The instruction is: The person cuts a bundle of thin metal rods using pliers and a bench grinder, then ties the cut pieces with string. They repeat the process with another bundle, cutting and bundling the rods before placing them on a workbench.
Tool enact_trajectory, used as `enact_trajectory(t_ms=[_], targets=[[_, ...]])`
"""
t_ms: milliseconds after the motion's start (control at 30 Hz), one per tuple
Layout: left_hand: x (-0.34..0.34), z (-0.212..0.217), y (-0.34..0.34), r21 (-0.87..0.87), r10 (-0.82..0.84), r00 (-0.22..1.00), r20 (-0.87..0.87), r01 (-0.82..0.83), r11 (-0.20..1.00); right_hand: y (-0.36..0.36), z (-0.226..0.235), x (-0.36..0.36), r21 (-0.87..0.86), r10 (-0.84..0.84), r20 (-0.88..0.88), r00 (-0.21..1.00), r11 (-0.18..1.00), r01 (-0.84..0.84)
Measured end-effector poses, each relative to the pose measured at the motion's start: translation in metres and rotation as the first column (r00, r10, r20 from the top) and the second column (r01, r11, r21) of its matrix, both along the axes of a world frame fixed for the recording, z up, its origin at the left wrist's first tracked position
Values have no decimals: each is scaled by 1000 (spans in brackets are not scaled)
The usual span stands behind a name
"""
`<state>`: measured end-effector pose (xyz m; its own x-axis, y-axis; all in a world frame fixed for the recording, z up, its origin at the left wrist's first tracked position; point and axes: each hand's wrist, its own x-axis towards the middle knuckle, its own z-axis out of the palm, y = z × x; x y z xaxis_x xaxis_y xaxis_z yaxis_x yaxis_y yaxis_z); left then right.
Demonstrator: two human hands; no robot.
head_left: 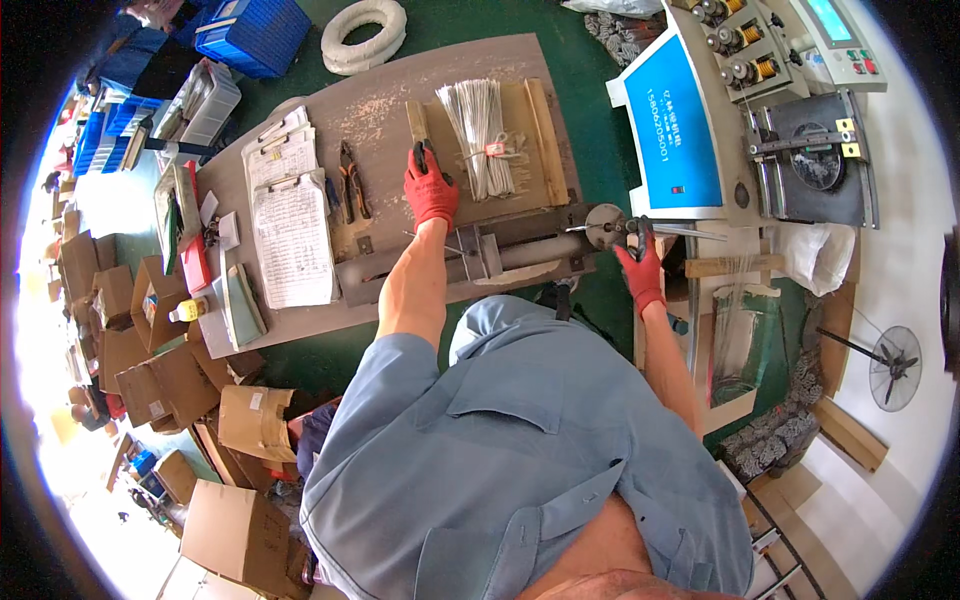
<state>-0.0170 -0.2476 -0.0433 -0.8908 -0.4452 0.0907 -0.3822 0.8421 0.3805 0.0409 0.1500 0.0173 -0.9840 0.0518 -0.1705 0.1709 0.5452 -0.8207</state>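
My left hand [432, 188], in a red glove with dark fingertips, lies on the bench by the end of a wooden strip [416, 118]. Its fingers look stretched forward, with no object visible in them. Beside it, a bundle of thin pale rods or wires [480, 125] is tied on a brown board. My right hand [642, 268], gloved alike, has its fingers closed around a short handle at the round metal disc [604, 228]. That disc sits at the right end of a long metal fixture [525, 248] along the bench's near edge. The fingers partly hide the handle.
Pliers [352, 185] and clipboards with papers [290, 240] lie left on the bench [375, 100]. To the right stands a blue-and-white machine [670, 125]. A fan [893, 365] is at far right. Cardboard boxes [235, 530] crowd the left floor; blue crates [255, 38] stand behind.
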Motion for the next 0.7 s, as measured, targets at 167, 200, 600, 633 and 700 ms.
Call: enact_trajectory(t_ms=[167,200,600,633,700], targets=[[0,0,2,9,-15,999,-32,15,1000,5,-18,-16,248,79,-97,992,967,-53],[-1,0,1,7,-19,999,-33,19,1000,6,-21,-21,295,95,-92,991,953,-64],[-1,-1,-1,-13,-21,1000,9,21,1000,-19,-17,-33,207,120,-128,984,974,-92],[0,-1,0,-20,-22,1000,-3,22,1000,-24,-15,-33,245,133,-133,982,965,-97],[0,5,1,-3,-16,999,31,16,1000,-30,-11,-33,297,157,-139,978,949,-110]])
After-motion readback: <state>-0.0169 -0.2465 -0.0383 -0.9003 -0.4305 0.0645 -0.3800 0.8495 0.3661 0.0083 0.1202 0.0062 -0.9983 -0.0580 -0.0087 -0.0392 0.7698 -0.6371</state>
